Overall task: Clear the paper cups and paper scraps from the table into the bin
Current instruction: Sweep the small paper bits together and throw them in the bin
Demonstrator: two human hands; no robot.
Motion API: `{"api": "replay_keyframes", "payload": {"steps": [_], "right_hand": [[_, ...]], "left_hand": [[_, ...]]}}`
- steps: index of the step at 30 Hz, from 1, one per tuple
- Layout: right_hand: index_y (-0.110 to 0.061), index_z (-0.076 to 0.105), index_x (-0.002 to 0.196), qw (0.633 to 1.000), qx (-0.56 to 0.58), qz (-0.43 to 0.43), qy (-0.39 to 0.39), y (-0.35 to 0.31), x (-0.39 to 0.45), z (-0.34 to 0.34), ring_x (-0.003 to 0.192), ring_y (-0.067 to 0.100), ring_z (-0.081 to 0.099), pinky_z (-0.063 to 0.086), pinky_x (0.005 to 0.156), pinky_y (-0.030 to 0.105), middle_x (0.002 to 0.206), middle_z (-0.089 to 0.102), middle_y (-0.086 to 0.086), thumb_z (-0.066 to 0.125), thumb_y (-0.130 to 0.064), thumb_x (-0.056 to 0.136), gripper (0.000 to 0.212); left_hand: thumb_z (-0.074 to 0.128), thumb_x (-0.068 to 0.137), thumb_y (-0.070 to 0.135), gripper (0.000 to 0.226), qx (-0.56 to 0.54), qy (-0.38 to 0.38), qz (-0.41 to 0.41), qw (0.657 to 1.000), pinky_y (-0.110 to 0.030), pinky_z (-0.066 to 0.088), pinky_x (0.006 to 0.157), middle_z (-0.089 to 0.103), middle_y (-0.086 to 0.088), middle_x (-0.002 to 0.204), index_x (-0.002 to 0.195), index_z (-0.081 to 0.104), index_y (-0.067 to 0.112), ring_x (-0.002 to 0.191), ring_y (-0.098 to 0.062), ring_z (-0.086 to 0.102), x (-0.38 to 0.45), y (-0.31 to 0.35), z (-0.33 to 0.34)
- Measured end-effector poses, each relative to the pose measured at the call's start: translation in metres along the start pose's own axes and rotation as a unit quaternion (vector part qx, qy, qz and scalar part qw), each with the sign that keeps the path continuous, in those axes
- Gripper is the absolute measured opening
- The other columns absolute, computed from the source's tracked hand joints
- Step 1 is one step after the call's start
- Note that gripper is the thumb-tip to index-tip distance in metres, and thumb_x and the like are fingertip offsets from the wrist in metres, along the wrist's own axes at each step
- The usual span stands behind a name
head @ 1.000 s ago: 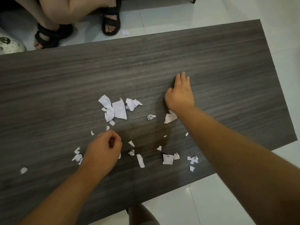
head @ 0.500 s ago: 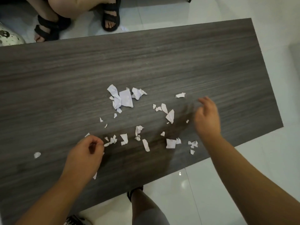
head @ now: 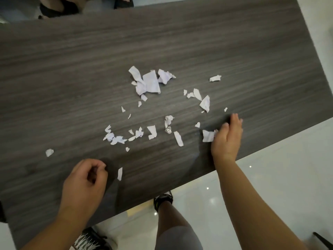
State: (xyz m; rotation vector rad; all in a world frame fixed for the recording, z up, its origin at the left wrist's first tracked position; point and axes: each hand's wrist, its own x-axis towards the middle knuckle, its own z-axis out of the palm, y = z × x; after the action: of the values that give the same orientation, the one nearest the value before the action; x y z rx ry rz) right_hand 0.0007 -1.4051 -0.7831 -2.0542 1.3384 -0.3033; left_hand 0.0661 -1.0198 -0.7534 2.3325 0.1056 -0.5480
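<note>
**Scraps still scattered, right hand set to sweep**

The paper scraps (head: 149, 83) lie spread across the middle of the dark wood-grain counter (head: 72, 69). The largest clump sits farthest from you, a loose band of small bits (head: 115, 138) lies nearer, one stray piece (head: 49, 152) sits off to your left, and another stray (head: 215, 78) lies well out to the right. No paper cups and no bin are in view.

Your right hand (head: 227, 138) stands on edge near the counter's near-right rim, fingers straight and together, its grip wide and holding nothing, with one squarish scrap (head: 208, 135) touching the thumb side. Your left hand (head: 84, 179) hovers over the near edge with its fingers curled in tight; you may be pinching a bit of paper, but nothing white shows, so I cannot tell what that grip holds. A thin strip (head: 119, 173) lies just beside it.

Mind the risks. The scraps are light, so a fast sweep would likely flutter them off the rim onto the tiled floor (head: 270, 186). The sweep starts close to that rim, so angle it inward. The smallest flecks may slip under your palm and stay behind, and the far strays are easily missed. With no bin in sight, a gathered heap has nowhere to drop yet.
</note>
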Motion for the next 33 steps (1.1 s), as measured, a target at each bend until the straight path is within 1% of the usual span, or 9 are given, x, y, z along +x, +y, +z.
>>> {"api": "replay_keyframes", "payload": {"steps": [4,8,13,15,18,21,27,31,33], "right_hand": [[-0.010,0.040,0.161,0.993,0.027,-0.103,-0.047,-0.036,-0.030,0.050,0.162,0.022,0.020,0.013,0.133,0.047,0.169,0.039,0.007,0.035,-0.022,0.105,0.057],[-0.008,0.045,0.158,0.978,0.063,-0.174,-0.097,-0.055,-0.048,0.064,0.158,0.017,0.030,0.023,0.131,0.043,0.166,0.041,0.005,0.038,-0.019,0.105,0.054],[0.004,0.067,0.125,0.977,0.053,-0.197,0.056,-0.059,0.050,0.025,0.120,0.034,0.061,0.045,0.110,0.046,0.125,0.065,0.019,0.044,-0.012,0.094,0.042],[0.003,0.064,0.132,0.985,0.036,-0.158,0.057,-0.060,0.103,0.009,0.129,0.033,0.058,0.041,0.116,0.041,0.134,0.064,0.018,0.042,-0.019,0.095,0.048],[-0.010,0.055,0.151,0.995,0.040,-0.091,-0.028,-0.065,0.141,0.014,0.151,0.019,0.042,0.026,0.128,0.037,0.159,0.051,0.006,0.038,-0.030,0.102,0.056],[-0.016,0.055,0.153,0.988,-0.014,-0.132,-0.081,-0.068,0.133,0.038,0.161,0.020,0.023,0.009,0.132,0.039,0.167,0.043,0.001,0.032,-0.028,0.108,0.052],[-0.007,0.060,0.148,0.958,0.003,-0.237,-0.160,-0.090,0.043,0.077,0.158,0.024,0.031,0.018,0.132,0.044,0.160,0.052,0.008,0.036,-0.022,0.108,0.048],[-0.011,0.060,0.148,0.936,0.043,-0.269,-0.221,-0.103,-0.002,0.085,0.157,0.010,0.031,0.019,0.131,0.031,0.158,0.054,-0.003,0.034,-0.025,0.111,0.047],[-0.014,0.064,0.144,0.940,0.091,-0.264,-0.195,-0.106,0.003,0.072,0.152,0.002,0.037,0.026,0.126,0.024,0.152,0.056,-0.015,0.037,-0.024,0.110,0.045]], "left_hand": [[0.066,0.094,0.021,0.023,-0.031,-0.005,0.039,0.999,0.002,0.043,0.070,0.065,0.021,0.101,0.091,0.065,0.044,0.088,0.004,0.063,0.005,0.000,0.006],[0.066,0.094,0.022,0.022,-0.038,-0.006,0.054,0.998,-0.014,0.046,0.065,0.062,0.021,0.096,0.090,0.064,0.043,0.085,0.000,0.062,0.013,0.014,0.015],[0.066,0.092,0.022,0.022,-0.037,0.003,0.025,0.999,-0.018,0.041,0.064,0.061,0.015,0.083,0.083,0.064,0.042,0.085,0.001,0.061,0.016,0.021,0.025],[0.066,0.094,0.022,0.023,-0.074,0.004,-0.004,0.997,-0.017,0.042,0.065,0.066,0.017,0.088,0.086,0.068,0.043,0.083,0.000,0.063,0.018,0.016,0.025],[0.068,0.095,0.025,0.020,-0.101,0.002,-0.040,0.994,-0.021,0.045,0.066,0.070,0.017,0.090,0.093,0.071,0.044,0.082,-0.002,0.066,0.022,0.009,0.026],[0.069,0.094,0.024,0.021,-0.101,-0.001,-0.043,0.994,-0.021,0.046,0.065,0.070,0.016,0.087,0.093,0.071,0.044,0.080,-0.004,0.065,0.021,0.009,0.027],[0.068,0.095,0.023,0.019,-0.087,-0.021,-0.045,0.995,-0.008,0.044,0.061,0.065,0.015,0.085,0.094,0.070,0.042,0.077,-0.005,0.061,0.025,0.017,0.023],[0.068,0.095,0.025,0.018,-0.080,-0.023,-0.044,0.996,-0.022,0.045,0.063,0.066,0.015,0.084,0.094,0.070,0.043,0.076,-0.005,0.061,0.027,0.018,0.023],[0.068,0.095,0.027,0.016,-0.070,-0.023,-0.051,0.996,-0.023,0.045,0.062,0.066,0.014,0.083,0.095,0.071,0.042,0.073,-0.005,0.061,0.028,0.015,0.023]]}}
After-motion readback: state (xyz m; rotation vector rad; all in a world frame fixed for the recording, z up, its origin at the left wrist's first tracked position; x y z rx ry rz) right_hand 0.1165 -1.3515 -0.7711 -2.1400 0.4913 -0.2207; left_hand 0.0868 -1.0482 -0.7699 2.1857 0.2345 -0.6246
